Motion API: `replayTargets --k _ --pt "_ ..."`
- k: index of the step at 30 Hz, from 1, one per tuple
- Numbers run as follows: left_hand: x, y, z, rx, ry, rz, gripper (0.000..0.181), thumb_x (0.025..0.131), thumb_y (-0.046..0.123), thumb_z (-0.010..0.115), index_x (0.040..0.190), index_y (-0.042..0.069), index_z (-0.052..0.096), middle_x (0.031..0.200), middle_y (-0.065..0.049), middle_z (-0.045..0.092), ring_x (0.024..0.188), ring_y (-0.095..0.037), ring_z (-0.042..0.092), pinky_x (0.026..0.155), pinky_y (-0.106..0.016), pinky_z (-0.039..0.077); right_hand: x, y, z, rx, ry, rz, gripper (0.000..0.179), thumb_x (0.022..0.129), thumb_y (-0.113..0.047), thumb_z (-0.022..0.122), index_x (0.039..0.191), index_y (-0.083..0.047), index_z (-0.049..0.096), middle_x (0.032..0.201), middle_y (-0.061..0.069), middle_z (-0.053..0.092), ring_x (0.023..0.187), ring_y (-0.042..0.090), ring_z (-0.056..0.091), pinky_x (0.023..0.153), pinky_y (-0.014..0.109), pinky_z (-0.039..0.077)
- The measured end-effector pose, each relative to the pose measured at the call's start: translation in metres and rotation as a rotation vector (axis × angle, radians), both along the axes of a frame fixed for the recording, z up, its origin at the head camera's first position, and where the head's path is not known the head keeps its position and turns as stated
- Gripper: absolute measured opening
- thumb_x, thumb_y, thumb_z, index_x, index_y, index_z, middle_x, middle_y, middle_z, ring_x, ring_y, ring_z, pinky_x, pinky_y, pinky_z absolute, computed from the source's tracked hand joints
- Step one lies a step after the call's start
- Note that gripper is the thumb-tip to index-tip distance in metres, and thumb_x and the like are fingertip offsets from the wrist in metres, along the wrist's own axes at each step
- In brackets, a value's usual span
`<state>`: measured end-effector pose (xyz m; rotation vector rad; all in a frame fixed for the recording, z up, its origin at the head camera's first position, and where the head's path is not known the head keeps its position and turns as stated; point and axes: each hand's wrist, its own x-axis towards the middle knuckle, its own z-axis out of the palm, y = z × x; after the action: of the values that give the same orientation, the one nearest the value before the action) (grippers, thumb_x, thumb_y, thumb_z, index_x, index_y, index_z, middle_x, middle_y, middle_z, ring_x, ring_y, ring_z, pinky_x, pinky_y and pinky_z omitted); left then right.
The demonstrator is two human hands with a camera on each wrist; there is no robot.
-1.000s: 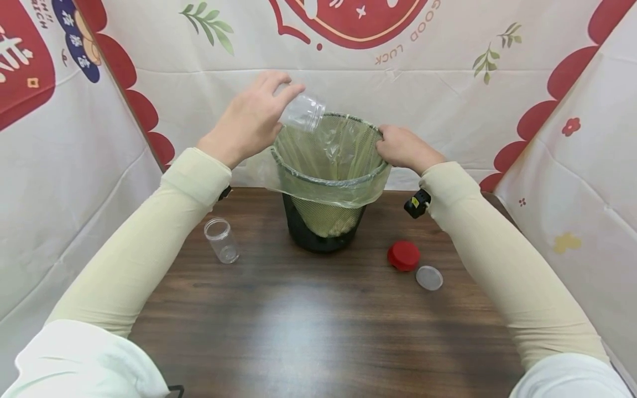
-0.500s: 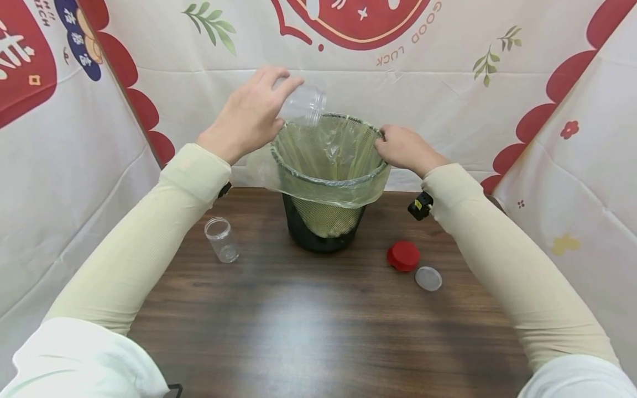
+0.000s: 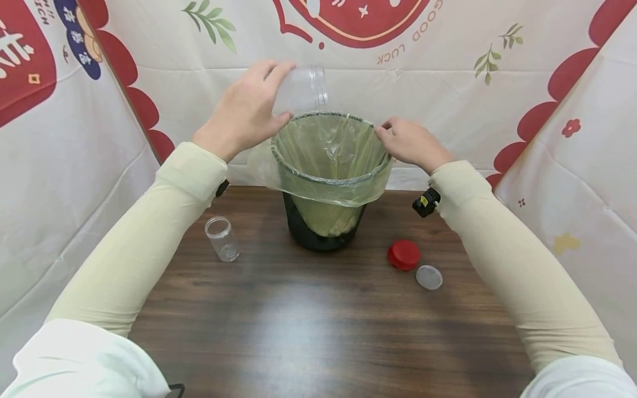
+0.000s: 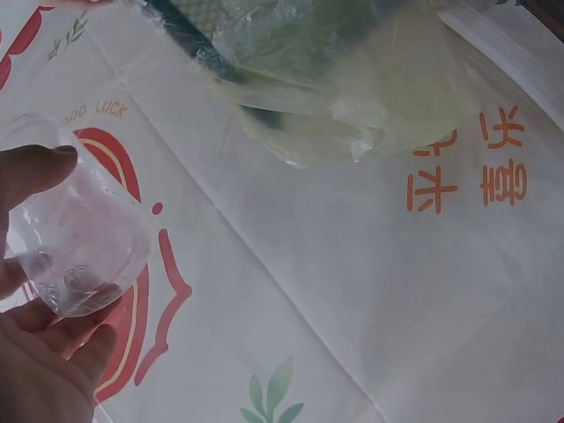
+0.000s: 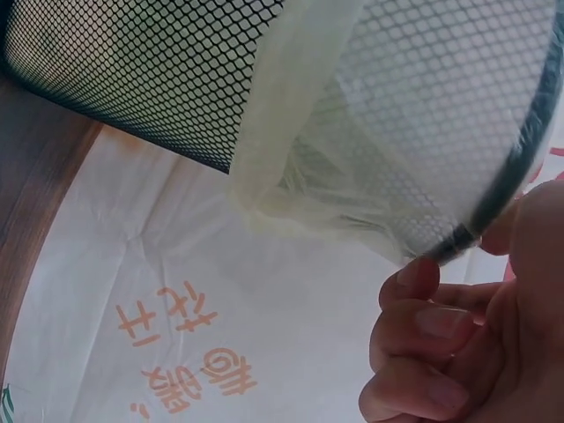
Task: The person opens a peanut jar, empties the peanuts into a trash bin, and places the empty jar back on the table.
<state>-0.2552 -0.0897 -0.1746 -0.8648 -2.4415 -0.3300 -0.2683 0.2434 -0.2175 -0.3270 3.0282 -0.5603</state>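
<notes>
My left hand [image 3: 246, 113] grips a clear plastic jar [image 3: 302, 88] above the left side of a black mesh wastebasket [image 3: 293, 221]. The jar lies nearly level, threaded mouth to the right; no contents show in it. In the left wrist view, fingers and thumb wrap the jar [image 4: 97, 229] from both sides. A pale yellow bin liner [image 3: 343, 193] lines the basket and folds over its rim. At the right of that rim is my right hand [image 3: 410, 145], pinching it; in the right wrist view, curled fingers [image 5: 423, 322] meet the dark rim [image 5: 520, 167].
A second clear jar [image 3: 222, 240] lies on the dark wooden table [image 3: 298, 309] left of the basket. To the right lie a red lid [image 3: 404, 255] and a translucent disc [image 3: 429, 277]. A printed white cloth [image 3: 438, 99] hangs close behind the basket and along both sides.
The left hand has risen and turned the jar from mouth-down toward level, lifting it clear above the rim. The right hand's fingers have shifted slightly and loosened at the rim.
</notes>
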Motion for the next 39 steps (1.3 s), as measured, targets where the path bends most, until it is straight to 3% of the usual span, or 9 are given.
replayTargets --k 5,10,13,18,23,30,35,39 --pt "0.000 -0.005 0.003 0.093 -0.079 0.044 0.080 0.101 0.030 0.075 0.168 0.010 0.035 0.161 -0.017 0.051 0.144 -0.034 0.057 0.120 -0.046 0.048 0.002 0.004 0.004 -0.021 0.031 -0.012 0.076 0.114 -0.054 0.023 0.163 0.003 0.040 0.141 0.031 0.064 0.120 0.047 0.066 0.108 0.066 0.047" --pt "-0.003 -0.009 0.003 0.243 -0.109 0.027 0.079 0.101 0.030 0.076 0.165 0.005 0.037 0.161 -0.017 0.052 0.149 -0.029 0.052 0.126 -0.037 0.040 0.005 0.008 0.009 -0.042 0.059 -0.034 0.078 0.113 -0.059 0.023 0.162 -0.002 0.043 0.129 0.028 0.068 0.094 0.040 0.072 0.096 0.061 0.051" --pt "-0.004 -0.011 0.003 0.324 -0.110 0.032 0.076 0.100 0.029 0.076 0.162 0.003 0.040 0.159 -0.016 0.054 0.149 -0.024 0.052 0.126 -0.030 0.038 0.009 0.010 0.013 -0.061 0.084 -0.042 0.077 0.112 -0.059 0.025 0.161 -0.002 0.044 0.134 0.026 0.067 0.101 0.039 0.072 0.098 0.062 0.050" --pt "-0.005 -0.016 0.003 0.456 -0.147 0.092 0.074 0.098 0.030 0.076 0.160 0.009 0.040 0.158 -0.010 0.056 0.147 -0.015 0.053 0.122 -0.020 0.037 0.018 0.014 0.017 -0.099 0.111 -0.060 0.076 0.112 -0.058 0.027 0.161 -0.003 0.045 0.133 0.025 0.067 0.124 0.043 0.064 0.109 0.064 0.045" --pt "-0.003 -0.021 0.000 0.571 -0.194 0.142 0.077 0.098 0.034 0.075 0.161 0.016 0.035 0.154 -0.006 0.055 0.140 -0.011 0.054 0.117 -0.018 0.039 0.027 0.019 0.021 -0.116 0.129 -0.067 0.075 0.113 -0.057 0.028 0.162 -0.003 0.044 0.142 0.026 0.065 0.137 0.045 0.057 0.117 0.066 0.040" --pt "0.005 -0.027 -0.017 0.679 -0.186 0.129 0.088 0.095 0.034 0.074 0.168 0.025 0.025 0.146 -0.005 0.052 0.129 -0.015 0.058 0.109 -0.025 0.047 0.043 0.026 0.013 -0.125 0.168 -0.041 0.071 0.113 -0.053 0.032 0.157 0.000 0.052 0.151 0.025 0.060 0.142 0.046 0.054 0.117 0.068 0.040" --pt "0.015 -0.028 -0.034 0.705 -0.167 0.108 0.087 0.094 0.030 0.074 0.167 0.019 0.028 0.148 -0.007 0.051 0.131 -0.016 0.054 0.112 -0.023 0.046 0.057 0.031 -0.003 -0.105 0.182 -0.041 0.068 0.114 -0.051 0.034 0.156 -0.002 0.053 0.153 0.025 0.060 0.138 0.048 0.057 0.114 0.069 0.042" --pt "0.026 -0.029 -0.049 0.734 -0.176 0.122 0.084 0.093 0.031 0.074 0.165 0.017 0.033 0.154 -0.006 0.051 0.137 -0.018 0.053 0.114 -0.031 0.047 0.067 0.034 -0.016 -0.110 0.194 -0.038 0.066 0.114 -0.048 0.037 0.155 0.000 0.053 0.151 0.028 0.061 0.135 0.049 0.058 0.113 0.069 0.043"
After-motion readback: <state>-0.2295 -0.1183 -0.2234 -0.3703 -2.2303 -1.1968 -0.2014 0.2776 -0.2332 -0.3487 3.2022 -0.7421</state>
